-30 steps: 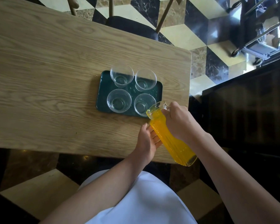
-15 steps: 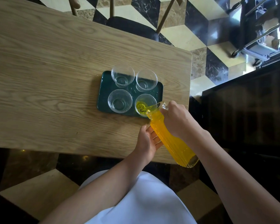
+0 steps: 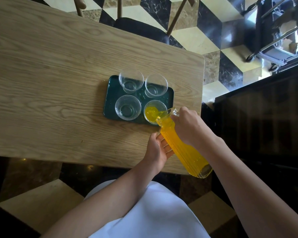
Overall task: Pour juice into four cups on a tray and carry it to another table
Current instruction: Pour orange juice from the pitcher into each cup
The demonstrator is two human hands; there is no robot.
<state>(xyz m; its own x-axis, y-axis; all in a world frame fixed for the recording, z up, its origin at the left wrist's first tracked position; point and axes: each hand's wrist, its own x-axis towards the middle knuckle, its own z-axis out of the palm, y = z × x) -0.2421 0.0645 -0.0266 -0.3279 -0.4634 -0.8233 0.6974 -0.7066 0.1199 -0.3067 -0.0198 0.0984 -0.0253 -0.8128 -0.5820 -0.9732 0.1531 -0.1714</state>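
Nearest the camera, my white garment [image 3: 150, 213] fills the lower middle, with both bare forearms reaching forward over the near edge of the light oak-grain wooden table [image 3: 50, 83]. My left hand [image 3: 157, 150] lies open, palm up, its fingers [image 3: 165, 146] cupped under the ribbed side of the tall clear glass carafe of orange juice [image 3: 182, 148]; it supports rather than clasps. My right hand [image 3: 189, 127] is closed around the carafe's upper body and neck, gripping it. The carafe is tilted steeply, its base [image 3: 203, 170] raised toward me beyond the table's near edge and its spout [image 3: 163, 115] lowered over the tray.

Farther on, the dark green rectangular tray [image 3: 113, 95] rests flat on the table near its right end, carrying four clear glass cups in two rows of two. The near right cup [image 3: 153, 112] sits directly below the spout and holds yellow-orange juice across its bottom; a stream joins spout and cup. The near left cup [image 3: 128, 107], far left cup [image 3: 131, 81] and far right cup [image 3: 156, 85] hold no juice.

Beyond the table stand a dark-seated wooden chair [image 3: 141, 30] and a floor of black, cream and tan marble tiles [image 3: 193, 38]. At the far right, a metal-framed cart [image 3: 275, 42] stands by a dark cabinet [image 3: 265, 109].
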